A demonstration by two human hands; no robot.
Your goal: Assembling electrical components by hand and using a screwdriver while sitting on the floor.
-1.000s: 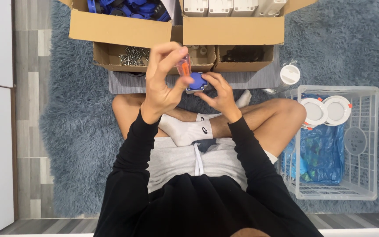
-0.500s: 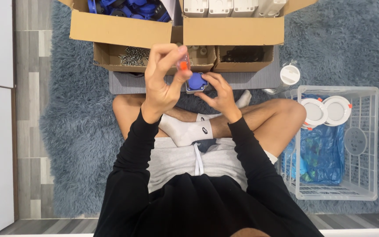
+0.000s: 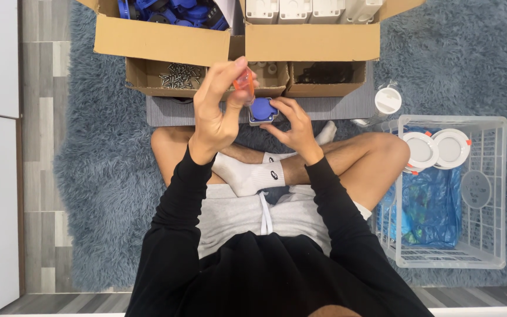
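**Seated assembly on a shag rug**

Blue-grey rug point(image 3: 89, 176) over grey plank floor point(image 3: 36, 117); cardboard boxes point(image 3: 165, 41) ahead, white wire basket point(image 3: 488, 194) at right. Left hand point(image 3: 215, 114) fingers pinch an orange tool point(image 3: 243, 79); right hand point(image 3: 291, 126) fingers grip the blue socket point(image 3: 263, 110). Since the earlier frame, the left hand is slightly lower.

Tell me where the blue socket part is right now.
In the head view, the blue socket part sits in the right hand, centre frame, beside the left hand and just below the small cardboard trays.
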